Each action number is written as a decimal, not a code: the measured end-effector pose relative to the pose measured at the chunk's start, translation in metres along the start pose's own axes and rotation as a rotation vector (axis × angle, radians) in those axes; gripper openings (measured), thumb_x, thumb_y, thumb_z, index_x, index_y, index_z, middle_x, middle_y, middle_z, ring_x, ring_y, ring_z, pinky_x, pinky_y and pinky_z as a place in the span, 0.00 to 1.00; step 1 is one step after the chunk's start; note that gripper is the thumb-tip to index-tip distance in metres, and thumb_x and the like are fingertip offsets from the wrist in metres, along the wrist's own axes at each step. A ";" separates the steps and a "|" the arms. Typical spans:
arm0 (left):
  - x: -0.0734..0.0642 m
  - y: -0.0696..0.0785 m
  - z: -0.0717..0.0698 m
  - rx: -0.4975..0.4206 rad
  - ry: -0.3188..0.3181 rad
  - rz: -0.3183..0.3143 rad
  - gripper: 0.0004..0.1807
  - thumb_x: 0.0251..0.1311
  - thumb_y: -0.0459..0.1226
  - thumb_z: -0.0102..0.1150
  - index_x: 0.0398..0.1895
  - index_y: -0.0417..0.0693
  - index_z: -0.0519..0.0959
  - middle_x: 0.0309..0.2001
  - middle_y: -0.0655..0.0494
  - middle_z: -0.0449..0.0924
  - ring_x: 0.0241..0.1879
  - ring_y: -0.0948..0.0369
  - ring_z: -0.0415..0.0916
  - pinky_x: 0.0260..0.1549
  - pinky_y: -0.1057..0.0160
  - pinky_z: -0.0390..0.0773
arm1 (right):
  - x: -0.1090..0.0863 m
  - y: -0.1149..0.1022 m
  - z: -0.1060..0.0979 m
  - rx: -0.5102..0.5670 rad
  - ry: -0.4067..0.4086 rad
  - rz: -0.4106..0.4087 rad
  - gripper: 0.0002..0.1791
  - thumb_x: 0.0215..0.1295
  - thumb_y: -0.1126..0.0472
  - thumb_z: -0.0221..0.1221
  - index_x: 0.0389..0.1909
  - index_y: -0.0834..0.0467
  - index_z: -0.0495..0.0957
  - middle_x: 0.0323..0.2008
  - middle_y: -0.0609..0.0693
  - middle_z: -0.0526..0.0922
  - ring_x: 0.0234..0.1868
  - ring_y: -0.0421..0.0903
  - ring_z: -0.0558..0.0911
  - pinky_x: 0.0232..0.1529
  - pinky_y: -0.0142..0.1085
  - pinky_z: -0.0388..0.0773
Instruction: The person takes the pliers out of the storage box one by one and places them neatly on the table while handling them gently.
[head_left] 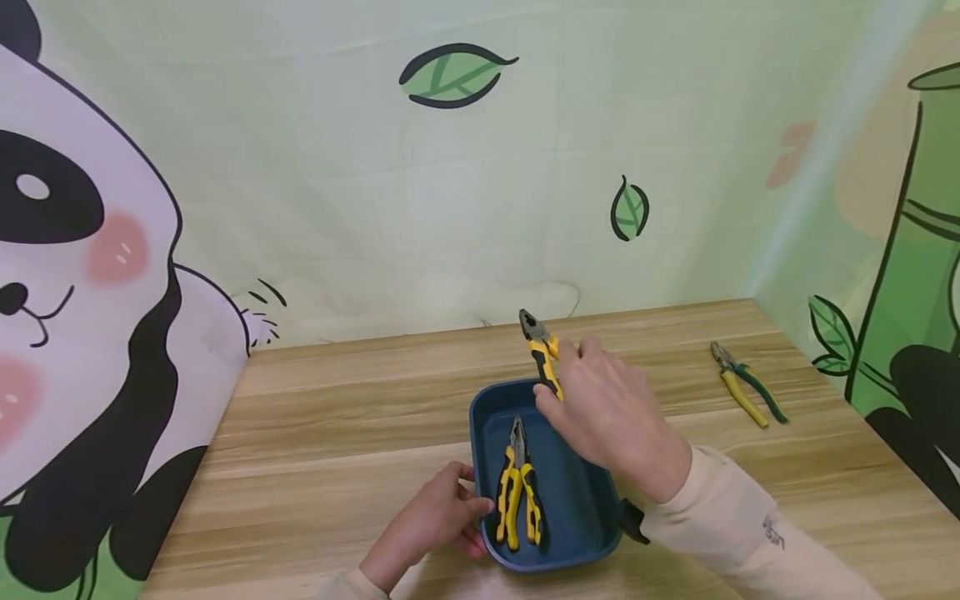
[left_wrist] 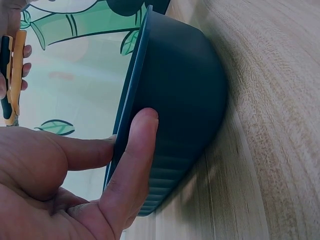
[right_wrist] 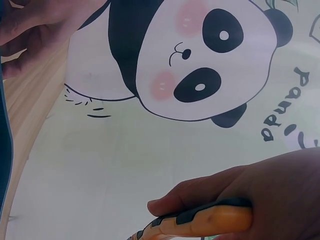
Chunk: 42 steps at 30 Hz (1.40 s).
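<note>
My left hand (head_left: 442,512) pinches the left rim of a dark blue tray (head_left: 592,546), thumb on the inner side and fingers outside, as the left wrist view also shows. My right hand (head_left: 607,408) grips yellow-and-black combination pliers (head_left: 546,367) by the handles, raised over the far end of the tray with the metal jaws pointing away. The same pliers' handle (right_wrist: 215,220) shows at the bottom of the right wrist view. Inside the tray, along its left side, lie yellow-and-black pliers (head_left: 516,483) with narrow jaws pointing to the far end.
Another pair of pliers (head_left: 742,383), with one yellow and one green handle, lies on the wooden table (head_left: 337,417) at the right. A printed cloth (head_left: 337,192) with a panda and leaves stands behind the table and along its sides.
</note>
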<state>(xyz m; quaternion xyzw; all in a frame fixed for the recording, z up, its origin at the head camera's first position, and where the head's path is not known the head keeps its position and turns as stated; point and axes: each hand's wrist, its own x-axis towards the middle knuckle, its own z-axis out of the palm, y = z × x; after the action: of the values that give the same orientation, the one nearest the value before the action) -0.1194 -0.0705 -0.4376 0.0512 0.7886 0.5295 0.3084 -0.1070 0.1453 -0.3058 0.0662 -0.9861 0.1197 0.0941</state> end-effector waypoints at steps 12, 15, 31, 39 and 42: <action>0.000 -0.002 0.002 -0.017 0.004 0.026 0.24 0.71 0.29 0.60 0.63 0.26 0.63 0.35 0.42 0.82 0.20 0.57 0.83 0.22 0.57 0.89 | -0.001 0.003 0.006 -0.011 0.061 -0.030 0.33 0.68 0.51 0.66 0.63 0.73 0.74 0.40 0.63 0.78 0.21 0.48 0.74 0.15 0.38 0.77; 0.000 -0.003 0.002 -0.020 0.003 0.030 0.24 0.71 0.28 0.60 0.62 0.26 0.63 0.35 0.42 0.83 0.20 0.57 0.83 0.22 0.57 0.89 | -0.001 0.004 0.007 -0.015 0.065 -0.031 0.33 0.68 0.52 0.66 0.64 0.73 0.74 0.41 0.64 0.78 0.21 0.48 0.75 0.15 0.38 0.77; -0.001 -0.002 0.002 -0.012 0.009 0.034 0.24 0.71 0.28 0.60 0.62 0.26 0.63 0.35 0.42 0.83 0.19 0.57 0.82 0.22 0.57 0.89 | -0.001 0.011 0.013 -0.028 0.099 -0.030 0.32 0.68 0.52 0.66 0.62 0.73 0.74 0.40 0.64 0.78 0.20 0.49 0.74 0.15 0.39 0.77; 0.000 -0.001 0.002 -0.004 0.011 0.016 0.24 0.71 0.29 0.61 0.63 0.27 0.63 0.35 0.42 0.82 0.20 0.57 0.83 0.22 0.56 0.89 | 0.000 0.017 0.016 -0.012 0.098 -0.019 0.32 0.68 0.53 0.66 0.62 0.74 0.74 0.39 0.64 0.77 0.20 0.48 0.73 0.15 0.38 0.76; -0.001 -0.001 0.002 -0.011 0.010 0.018 0.24 0.71 0.28 0.61 0.63 0.27 0.63 0.35 0.42 0.82 0.20 0.57 0.83 0.22 0.57 0.89 | 0.000 0.019 0.017 -0.009 0.099 -0.014 0.33 0.68 0.53 0.66 0.63 0.74 0.74 0.39 0.64 0.77 0.20 0.48 0.73 0.15 0.39 0.76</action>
<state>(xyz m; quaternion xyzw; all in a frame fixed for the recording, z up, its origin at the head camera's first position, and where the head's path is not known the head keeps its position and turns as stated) -0.1177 -0.0698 -0.4386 0.0540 0.7866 0.5370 0.2999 -0.1131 0.1592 -0.3257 0.0667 -0.9803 0.1176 0.1437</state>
